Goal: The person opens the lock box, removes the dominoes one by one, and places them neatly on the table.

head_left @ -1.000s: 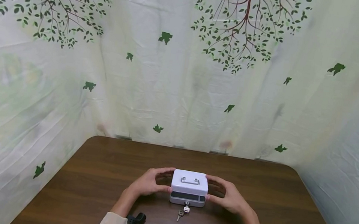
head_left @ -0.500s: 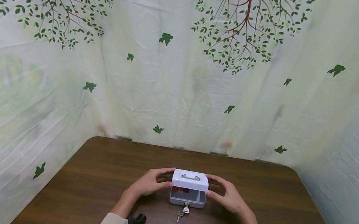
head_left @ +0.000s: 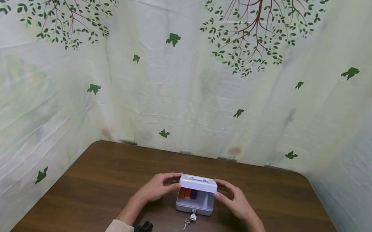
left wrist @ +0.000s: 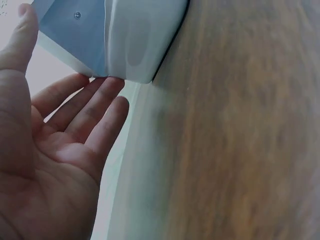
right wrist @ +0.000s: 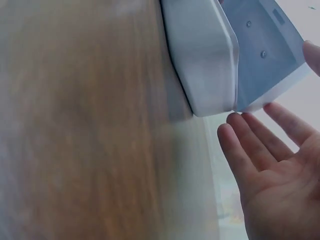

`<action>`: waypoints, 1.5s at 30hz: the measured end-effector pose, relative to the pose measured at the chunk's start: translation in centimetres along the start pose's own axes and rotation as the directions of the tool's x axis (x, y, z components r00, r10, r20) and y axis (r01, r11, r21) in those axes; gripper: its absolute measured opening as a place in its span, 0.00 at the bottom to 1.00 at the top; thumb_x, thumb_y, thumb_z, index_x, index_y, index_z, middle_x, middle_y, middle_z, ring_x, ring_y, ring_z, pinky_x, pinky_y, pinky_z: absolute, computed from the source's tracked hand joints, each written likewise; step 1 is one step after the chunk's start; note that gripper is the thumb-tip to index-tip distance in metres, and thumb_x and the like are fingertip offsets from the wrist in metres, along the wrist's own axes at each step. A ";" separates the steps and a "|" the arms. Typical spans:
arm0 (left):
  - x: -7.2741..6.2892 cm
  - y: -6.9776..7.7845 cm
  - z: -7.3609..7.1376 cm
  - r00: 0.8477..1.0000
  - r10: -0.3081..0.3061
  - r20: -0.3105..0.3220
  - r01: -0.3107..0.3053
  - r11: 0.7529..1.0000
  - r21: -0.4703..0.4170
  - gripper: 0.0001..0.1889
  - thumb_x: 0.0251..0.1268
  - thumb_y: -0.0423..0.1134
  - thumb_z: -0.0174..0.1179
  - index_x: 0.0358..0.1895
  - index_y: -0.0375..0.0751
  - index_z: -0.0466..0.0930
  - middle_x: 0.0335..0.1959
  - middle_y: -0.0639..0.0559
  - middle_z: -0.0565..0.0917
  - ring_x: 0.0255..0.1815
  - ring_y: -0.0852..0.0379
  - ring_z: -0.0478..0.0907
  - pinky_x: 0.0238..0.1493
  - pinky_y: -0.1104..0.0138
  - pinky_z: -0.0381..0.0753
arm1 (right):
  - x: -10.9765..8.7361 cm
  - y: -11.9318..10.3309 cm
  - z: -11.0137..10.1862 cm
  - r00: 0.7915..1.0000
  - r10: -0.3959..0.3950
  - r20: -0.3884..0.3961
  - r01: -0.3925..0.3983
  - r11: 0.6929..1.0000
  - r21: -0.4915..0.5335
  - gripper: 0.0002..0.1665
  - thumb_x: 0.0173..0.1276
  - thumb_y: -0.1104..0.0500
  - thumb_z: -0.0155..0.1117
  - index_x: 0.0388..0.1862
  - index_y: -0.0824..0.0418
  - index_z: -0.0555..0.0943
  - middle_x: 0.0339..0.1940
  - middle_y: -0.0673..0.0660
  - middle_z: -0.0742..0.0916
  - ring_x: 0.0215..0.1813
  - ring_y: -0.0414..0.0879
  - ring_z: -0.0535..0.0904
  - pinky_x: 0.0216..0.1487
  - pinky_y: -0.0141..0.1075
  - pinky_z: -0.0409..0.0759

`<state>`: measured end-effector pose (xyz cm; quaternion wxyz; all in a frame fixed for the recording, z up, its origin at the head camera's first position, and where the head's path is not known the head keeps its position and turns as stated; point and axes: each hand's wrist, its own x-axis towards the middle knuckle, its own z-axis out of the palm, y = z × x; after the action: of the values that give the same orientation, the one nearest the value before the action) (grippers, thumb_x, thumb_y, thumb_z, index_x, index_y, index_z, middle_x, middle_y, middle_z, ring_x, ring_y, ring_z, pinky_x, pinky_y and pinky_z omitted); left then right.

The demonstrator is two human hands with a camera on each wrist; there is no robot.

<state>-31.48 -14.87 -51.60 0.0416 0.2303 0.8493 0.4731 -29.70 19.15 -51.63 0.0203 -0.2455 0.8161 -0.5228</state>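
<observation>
A small white cash box (head_left: pixel 204 204) sits on the brown table, its lid (head_left: pixel 198 185) tilted up and back. Inside, at the left, lie orange pieces (head_left: pixel 185 193) and a purple piece (head_left: pixel 193 194). A key (head_left: pixel 193 215) is in the front lock, with a second key (head_left: pixel 187 222) hanging from it. My left hand (head_left: pixel 159 187) touches the left side of the lid, thumb at the front corner and straight fingers at the rear. On the other side, my right hand (head_left: pixel 235 201) touches the lid likewise. In both wrist views the fingertips meet the box near its hinge.
The wooden table (head_left: pixel 122 170) extends around the box on all sides. Behind it hangs a pale curtain (head_left: pixel 201 106) printed with leaves and branches. Each wrist wears a black camera band (head_left: pixel 143 229).
The lid has risen from slightly ajar to tilted well back, with both thumbs moving up along it. The orange and purple pieces inside have come into view. The box base stays in place.
</observation>
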 end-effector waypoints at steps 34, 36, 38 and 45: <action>0.8 0.2 1.6 0.962 -0.107 -0.251 0.088 0.992 -0.087 0.24 0.72 0.63 0.59 0.58 0.53 0.88 0.52 0.52 0.90 0.58 0.51 0.85 0.64 0.48 0.82 | 1.1 -0.8 2.0 0.976 0.134 -0.174 -0.107 0.981 0.160 0.27 0.82 0.54 0.55 0.70 0.72 0.74 0.62 0.72 0.83 0.59 0.64 0.84 0.53 0.47 0.88; 0.9 0.2 1.7 0.957 -0.110 -0.268 0.089 0.992 -0.089 0.23 0.73 0.62 0.59 0.56 0.51 0.89 0.50 0.52 0.91 0.55 0.52 0.85 0.61 0.50 0.83 | 1.1 -0.8 2.0 0.976 0.128 -0.178 -0.098 0.980 0.171 0.27 0.83 0.55 0.54 0.69 0.72 0.74 0.61 0.73 0.84 0.58 0.64 0.84 0.53 0.48 0.89; 1.0 0.3 1.8 0.952 -0.117 -0.282 0.094 0.991 -0.095 0.23 0.73 0.62 0.59 0.54 0.50 0.90 0.48 0.52 0.91 0.53 0.53 0.85 0.59 0.52 0.84 | 1.2 -0.8 2.1 0.974 0.131 -0.187 -0.098 0.979 0.180 0.26 0.83 0.55 0.54 0.69 0.73 0.75 0.60 0.72 0.84 0.58 0.64 0.84 0.53 0.48 0.89; 1.3 0.0 2.0 0.942 -0.129 -0.308 0.100 0.989 -0.110 0.23 0.73 0.62 0.59 0.51 0.48 0.91 0.46 0.51 0.92 0.53 0.52 0.86 0.59 0.51 0.84 | 1.6 -0.8 2.3 0.957 0.175 -0.230 -0.131 0.972 0.196 0.24 0.83 0.52 0.54 0.63 0.71 0.79 0.52 0.69 0.86 0.51 0.58 0.85 0.50 0.46 0.89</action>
<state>-32.01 -12.77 -52.52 -0.0562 0.1000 0.8342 0.5394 -30.11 16.30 -51.62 -0.0185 -0.1118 0.7787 -0.6171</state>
